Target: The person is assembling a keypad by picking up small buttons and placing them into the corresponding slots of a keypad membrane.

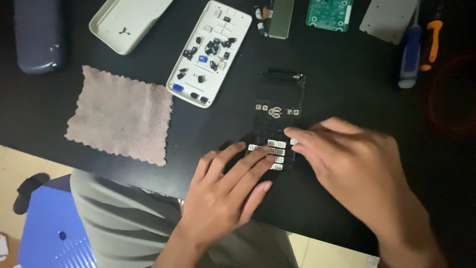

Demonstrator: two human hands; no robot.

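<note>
Both hands rest on a black keypad panel [277,121] that lies flat near the middle of the black bench, its long axis running from the far edge toward the near edge. The left hand [225,191] lies flat with fingers spread and extended, fingertips pressing on the lower left part of the panel; it grips nothing. The right hand [354,166] comes in from the right, fingers loosely extended over the small pale keys [277,151] at the lower end of the panel, touching them rather than closing around anything.

Judging from this, the step in hand looks like seating or arranging the little keys on the panel, and the next move would call for a fine fingertip touch so none are knocked out of row.

Toward the far edge lie a white keypad housing [208,52] with loose dark keys in it, a white cover [126,22], a green circuit board [329,14] and screwdrivers [419,47]; a pinkish cloth [121,115] sits toward the left edge.

The right hand is motion-blurred, the dark panel merges with the bench, and the fingers hide the lower keys
</note>
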